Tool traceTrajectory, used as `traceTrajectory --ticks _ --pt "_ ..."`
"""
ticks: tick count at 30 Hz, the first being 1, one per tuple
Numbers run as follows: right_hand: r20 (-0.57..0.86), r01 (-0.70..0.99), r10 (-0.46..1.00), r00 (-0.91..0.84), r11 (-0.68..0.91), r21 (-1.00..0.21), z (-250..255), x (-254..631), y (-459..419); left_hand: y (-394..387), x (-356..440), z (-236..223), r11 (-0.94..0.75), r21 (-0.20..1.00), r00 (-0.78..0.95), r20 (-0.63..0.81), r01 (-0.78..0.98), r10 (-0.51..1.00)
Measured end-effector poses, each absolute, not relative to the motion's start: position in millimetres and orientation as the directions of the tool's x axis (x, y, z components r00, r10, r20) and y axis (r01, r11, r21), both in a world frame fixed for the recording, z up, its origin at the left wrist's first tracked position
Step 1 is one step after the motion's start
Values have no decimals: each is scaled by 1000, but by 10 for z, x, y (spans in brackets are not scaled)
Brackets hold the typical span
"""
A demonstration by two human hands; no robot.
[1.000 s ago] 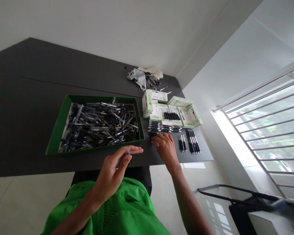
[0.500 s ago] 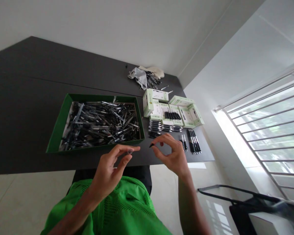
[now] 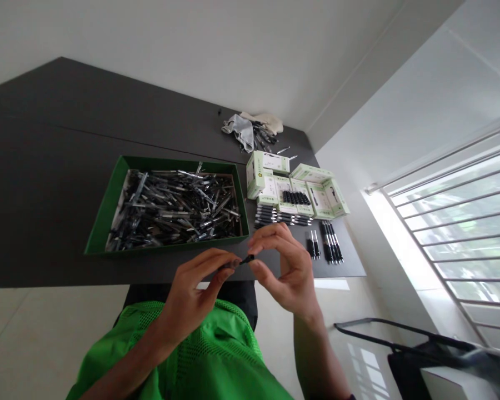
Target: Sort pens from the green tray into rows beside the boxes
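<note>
My left hand point(image 3: 198, 280) is closed in a pinch on a dark pen part, of which only a little shows between the fingertips. Facing it, my right hand point(image 3: 286, 268) pinches a small black pen piece point(image 3: 248, 259) between thumb and fingers. The two parts meet or nearly meet in front of my body, just over the table's near edge. Behind my left hand is a green box point(image 3: 166, 251) heaped with loose black and clear pen parts point(image 3: 175, 208).
Pale green and white cartons point(image 3: 270, 161) stand to the right, with rows of black pens point(image 3: 285, 216) before them. More black pens point(image 3: 332, 241) lie near the right edge. Cloth gloves point(image 3: 239, 131) rest on pens at the back. A black-framed chair point(image 3: 400, 330) stands lower right.
My right hand has moved left with the black piece, bringing it up to the part in my left hand. The left fingers have closed over their part.
</note>
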State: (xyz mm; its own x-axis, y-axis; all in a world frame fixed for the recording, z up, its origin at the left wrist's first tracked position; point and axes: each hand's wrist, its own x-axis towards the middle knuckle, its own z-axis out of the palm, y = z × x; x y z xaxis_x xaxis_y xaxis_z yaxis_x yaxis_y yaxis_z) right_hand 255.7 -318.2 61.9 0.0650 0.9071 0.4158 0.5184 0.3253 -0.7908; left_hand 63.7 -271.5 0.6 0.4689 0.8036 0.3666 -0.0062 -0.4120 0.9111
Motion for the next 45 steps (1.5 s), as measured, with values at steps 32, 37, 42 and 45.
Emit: traceTrajectory --ticks 32,37,42,45 --pt "322 520 946 -26 289 -804 580 2654 -3191 -2582 484 80 -234 971 443 233 -54 866" --pt "306 448 951 36 258 -856 426 2695 -3254 -2409 316 59 -117 986 310 149 -119 939" --pt "273 416 962 10 244 -876 320 2626 -3270 -2396 297 -23 -54 981 272 105 -189 956" --pt "260 416 966 1 236 -878 297 2596 -3275 -2417 328 -40 -29 977 273 87 -209 958"
